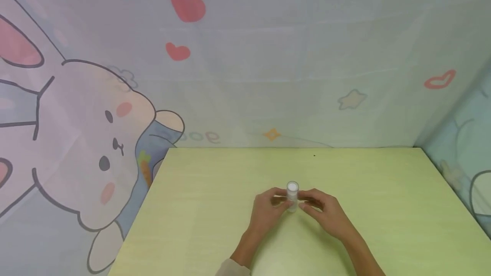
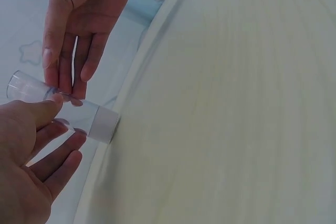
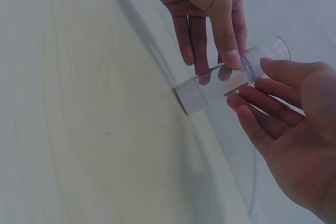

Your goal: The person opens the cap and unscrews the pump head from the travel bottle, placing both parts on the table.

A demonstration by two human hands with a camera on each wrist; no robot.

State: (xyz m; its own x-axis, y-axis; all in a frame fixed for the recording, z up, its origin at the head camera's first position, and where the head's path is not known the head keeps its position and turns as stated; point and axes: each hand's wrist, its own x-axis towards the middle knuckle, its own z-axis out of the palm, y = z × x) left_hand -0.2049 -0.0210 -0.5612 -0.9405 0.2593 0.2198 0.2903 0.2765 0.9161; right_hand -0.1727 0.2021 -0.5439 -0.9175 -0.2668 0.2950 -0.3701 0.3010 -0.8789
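A clear cylindrical container stands upright on the table between both hands, its white end down at the tabletop. The left hand pinches it from the left, thumb on the near side and fingers behind; in the right wrist view those left fingers show through the clear wall. On the other side, the right hand has its fingers extended to the container, with the thumb a little apart from it in the head view. The container's upper part looks whitish and clear, with a round rim.
The pale yellow-green table reaches back to a hanging cloth printed with a rabbit, hearts and stars. Another patterned cloth hangs at the right. A tiny dark speck lies near the table's back edge.
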